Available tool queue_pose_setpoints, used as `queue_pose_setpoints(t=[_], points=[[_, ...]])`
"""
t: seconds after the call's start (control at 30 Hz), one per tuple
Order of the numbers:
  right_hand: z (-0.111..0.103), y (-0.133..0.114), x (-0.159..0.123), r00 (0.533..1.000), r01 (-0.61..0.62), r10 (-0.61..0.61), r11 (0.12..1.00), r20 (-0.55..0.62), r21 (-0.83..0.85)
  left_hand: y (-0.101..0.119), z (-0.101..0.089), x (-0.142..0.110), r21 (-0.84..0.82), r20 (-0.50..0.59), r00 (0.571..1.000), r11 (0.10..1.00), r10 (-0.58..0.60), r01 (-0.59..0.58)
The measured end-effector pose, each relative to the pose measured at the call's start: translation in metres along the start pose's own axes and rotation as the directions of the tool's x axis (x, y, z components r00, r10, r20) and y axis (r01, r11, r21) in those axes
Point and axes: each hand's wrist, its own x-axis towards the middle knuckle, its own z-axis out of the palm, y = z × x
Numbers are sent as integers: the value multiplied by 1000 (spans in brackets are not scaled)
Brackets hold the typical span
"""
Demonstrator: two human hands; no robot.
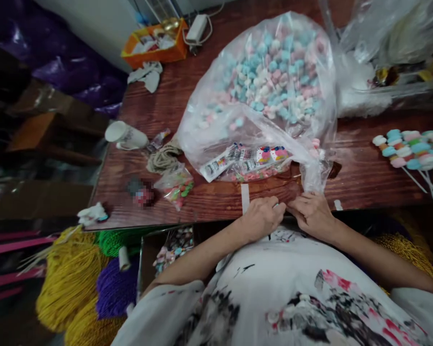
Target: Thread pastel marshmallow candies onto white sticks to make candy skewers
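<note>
My left hand (265, 217) is at the table's front edge, close to my body, its fingers curled together; a small bluish spot shows at them. Just right of it, my right hand (314, 217) is also closed, fingertips nearly meeting the left ones. What either holds is hidden. The bunched end of a big clear plastic bag (209, 108) comes down to the right hand. Inside the bag are many pink, white and blue marshmallows (270, 72). Printed packets (252, 158) lie at the bag's front.
Marshmallow skewers (414, 149) on white sticks lie at right. Toward the left are a small bag of colourful sweets (178, 185), a white mug (124, 135) and an orange box (155, 43). Clear plastic packaging (393, 43) fills the back right. Yellow cord bundles (70, 274) sit below the table.
</note>
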Motion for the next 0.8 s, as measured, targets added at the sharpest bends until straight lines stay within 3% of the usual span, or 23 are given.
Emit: queue_pose_setpoints(t=[0.1, 0.2, 0.23, 0.3, 0.37, 0.4, 0.5, 0.63, 0.73, 0.8], points=[[-2, 13, 16, 1000, 4, -3, 999, -10, 44, -19, 4, -12, -145, -149, 985, 987, -90, 68], [-13, 36, 32, 999, -12, 7, 992, -46, -123, -40, 2, -22, -515, -277, 905, 845, -322, 143], [-16, 43, 37, 999, -6, -1, 981, -34, -195, -45, 1, -25, -656, -265, 863, 736, -430, 166], [-18, 51, 46, 1000, 20, -17, 954, 11, -298, -50, -1, -27, -883, -135, 769, 427, -625, 193], [-14, 53, 54, 999, 37, -21, 938, 50, -343, -50, -4, -26, -978, 46, 704, 110, -709, 175], [-11, 52, 59, 998, 39, -16, 931, 66, -362, -49, -5, -25, -988, 110, 693, -5, -713, 152], [0, 47, 73, 992, 42, 13, 907, 127, -419, -47, -9, -18, -984, 162, 727, -166, -667, 67], [6, 48, 81, 982, 34, 41, 921, 183, -388, -47, -7, -14, -979, 135, 801, -204, -584, 16], [1, 57, 76, 994, -70, 79, 991, 80, -115, -47, -2, -12, -971, 164, 822, -235, -546, 39], [-4, 64, 70, 985, -154, 165, 972, -46, 175, -44, 0, -11, -966, 188, 827, -250, -530, 59]])
